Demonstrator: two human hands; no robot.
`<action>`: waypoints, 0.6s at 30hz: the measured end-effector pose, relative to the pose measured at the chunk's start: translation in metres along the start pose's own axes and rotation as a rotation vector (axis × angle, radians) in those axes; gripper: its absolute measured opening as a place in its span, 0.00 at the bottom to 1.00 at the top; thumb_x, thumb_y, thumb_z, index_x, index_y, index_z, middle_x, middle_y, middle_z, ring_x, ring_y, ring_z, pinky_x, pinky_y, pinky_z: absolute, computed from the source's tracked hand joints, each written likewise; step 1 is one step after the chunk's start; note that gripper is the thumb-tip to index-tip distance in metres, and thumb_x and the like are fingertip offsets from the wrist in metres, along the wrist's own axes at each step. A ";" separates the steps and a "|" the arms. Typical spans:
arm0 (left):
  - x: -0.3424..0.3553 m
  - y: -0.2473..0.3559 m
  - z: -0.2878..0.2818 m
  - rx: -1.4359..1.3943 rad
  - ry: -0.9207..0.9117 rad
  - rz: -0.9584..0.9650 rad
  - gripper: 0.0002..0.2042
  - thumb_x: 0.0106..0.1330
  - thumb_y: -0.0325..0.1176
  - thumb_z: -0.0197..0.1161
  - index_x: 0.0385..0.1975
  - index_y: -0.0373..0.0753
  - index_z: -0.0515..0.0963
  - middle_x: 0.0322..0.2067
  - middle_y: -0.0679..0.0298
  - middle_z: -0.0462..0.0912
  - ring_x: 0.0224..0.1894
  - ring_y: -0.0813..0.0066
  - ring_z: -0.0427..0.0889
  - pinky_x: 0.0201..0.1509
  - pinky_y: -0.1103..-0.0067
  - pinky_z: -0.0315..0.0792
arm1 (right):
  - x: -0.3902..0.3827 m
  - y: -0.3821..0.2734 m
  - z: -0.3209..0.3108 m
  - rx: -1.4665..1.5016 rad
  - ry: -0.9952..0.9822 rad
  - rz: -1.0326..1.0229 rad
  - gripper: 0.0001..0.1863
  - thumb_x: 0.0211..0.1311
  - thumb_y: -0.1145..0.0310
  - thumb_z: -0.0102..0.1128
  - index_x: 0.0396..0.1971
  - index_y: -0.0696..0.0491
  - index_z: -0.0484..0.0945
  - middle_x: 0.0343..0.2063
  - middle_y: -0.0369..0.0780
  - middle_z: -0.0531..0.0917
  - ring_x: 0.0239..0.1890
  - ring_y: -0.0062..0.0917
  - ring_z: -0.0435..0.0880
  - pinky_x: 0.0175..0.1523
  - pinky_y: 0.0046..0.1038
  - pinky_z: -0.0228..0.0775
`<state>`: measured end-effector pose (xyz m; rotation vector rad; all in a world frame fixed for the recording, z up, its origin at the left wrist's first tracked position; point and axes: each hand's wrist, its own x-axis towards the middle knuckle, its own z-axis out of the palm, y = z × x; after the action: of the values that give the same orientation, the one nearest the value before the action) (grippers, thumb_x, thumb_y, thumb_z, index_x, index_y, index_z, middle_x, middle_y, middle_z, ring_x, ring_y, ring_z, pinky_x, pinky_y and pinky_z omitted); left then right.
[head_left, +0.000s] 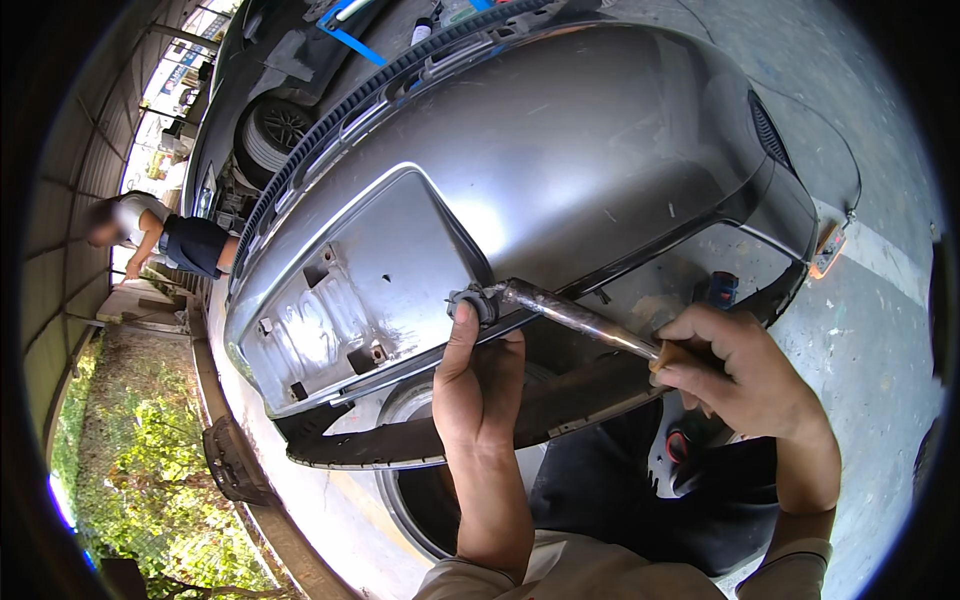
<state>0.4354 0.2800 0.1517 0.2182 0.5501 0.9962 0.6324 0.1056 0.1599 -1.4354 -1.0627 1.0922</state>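
My left hand (478, 390) gripped small dark round plastic fitting (484, 306) at near right corner of recess (420, 240) in glossy grey bumper (600, 130), apparently steadying it. My right hand (740, 365) clasped long silvery metal tool (580, 320) by brown handle (672, 357), angled leftward toward fitting, likely for control. Counted: one bumper, one fitting, one tool.
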 end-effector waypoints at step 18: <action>-0.001 0.005 -0.006 0.026 -0.014 0.032 0.09 0.67 0.20 0.66 0.45 0.33 0.79 0.42 0.59 0.85 0.48 0.67 0.84 0.59 0.70 0.77 | -0.008 -0.006 0.020 -0.245 0.093 -0.226 0.17 0.61 0.69 0.73 0.43 0.59 0.75 0.27 0.43 0.85 0.26 0.30 0.87 0.32 0.27 0.76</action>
<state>0.4284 0.2818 0.1491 0.2573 0.5486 1.0184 0.6106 0.1026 0.1652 -1.4986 -1.2901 0.7465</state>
